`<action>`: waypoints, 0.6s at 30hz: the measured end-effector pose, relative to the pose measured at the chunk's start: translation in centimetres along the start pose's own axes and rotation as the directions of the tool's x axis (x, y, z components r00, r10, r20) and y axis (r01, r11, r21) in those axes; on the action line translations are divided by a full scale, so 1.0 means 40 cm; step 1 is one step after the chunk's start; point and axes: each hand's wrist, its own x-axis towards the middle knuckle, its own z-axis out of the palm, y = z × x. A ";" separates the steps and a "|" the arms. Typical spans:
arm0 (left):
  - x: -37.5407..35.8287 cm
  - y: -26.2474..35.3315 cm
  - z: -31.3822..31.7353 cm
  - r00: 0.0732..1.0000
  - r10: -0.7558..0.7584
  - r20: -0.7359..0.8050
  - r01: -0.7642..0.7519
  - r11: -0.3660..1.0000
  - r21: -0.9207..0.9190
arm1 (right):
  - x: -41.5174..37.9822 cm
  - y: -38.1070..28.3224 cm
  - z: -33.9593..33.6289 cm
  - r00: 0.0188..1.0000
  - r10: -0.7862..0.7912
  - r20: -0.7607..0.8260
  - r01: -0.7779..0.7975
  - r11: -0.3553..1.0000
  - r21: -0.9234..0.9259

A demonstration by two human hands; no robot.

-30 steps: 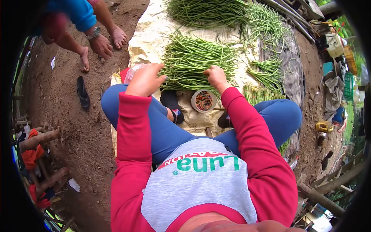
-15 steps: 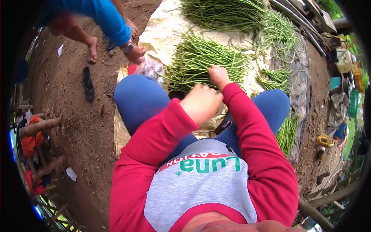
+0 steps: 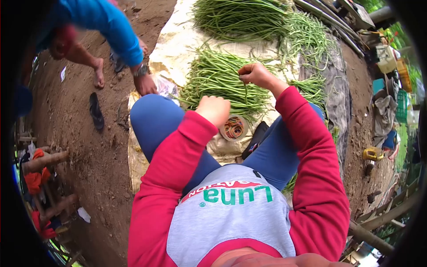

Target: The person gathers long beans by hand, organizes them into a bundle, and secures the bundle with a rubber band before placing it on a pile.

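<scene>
A big pile of yardlong beans [image 3: 213, 75] lies on a pale sheet in front of my knees. Over its right part my right hand [image 3: 258, 74] is raised, thumb and fingers pinched on a single long bean [image 3: 246, 92] that hangs down. My left hand [image 3: 213, 109] is a closed fist at the pile's near edge; what it holds, if anything, is hidden under the fingers. Just right of that fist stands a small white tub [image 3: 234, 127] with many coloured rubber bands in it.
Another heap of beans [image 3: 240, 18] lies farther back, with loose beans [image 3: 307, 40] beside it. A co-worker's hand [image 3: 146, 83] with a wristwatch reaches to a plastic bag [image 3: 165, 86] at the left. A black flip-flop [image 3: 96, 111] lies on bare soil.
My right hand has risen off the pile, now with a bean hanging from it. The left hand has moved left, apart from the right one, and the tub has come into view.
</scene>
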 end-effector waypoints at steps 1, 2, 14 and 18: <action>0.011 -0.005 -0.001 0.999 -0.032 0.010 0.032 0.999 -0.019 | -0.027 -0.038 -0.025 1.000 0.025 0.002 -0.025 0.998 0.051; 0.021 -0.011 0.000 0.998 -0.067 0.023 0.068 0.997 -0.037 | -0.050 -0.067 -0.045 0.999 0.048 0.008 -0.049 0.993 0.103; 0.043 0.018 0.278 0.939 -0.220 0.264 0.296 0.908 -0.296 | -0.077 -0.045 -0.013 0.978 -0.137 -0.154 0.063 0.911 -0.408; -0.002 -0.005 0.192 0.961 -0.144 0.235 0.218 0.919 -0.328 | -0.089 -0.059 -0.021 0.975 -0.181 -0.131 0.081 0.832 -0.548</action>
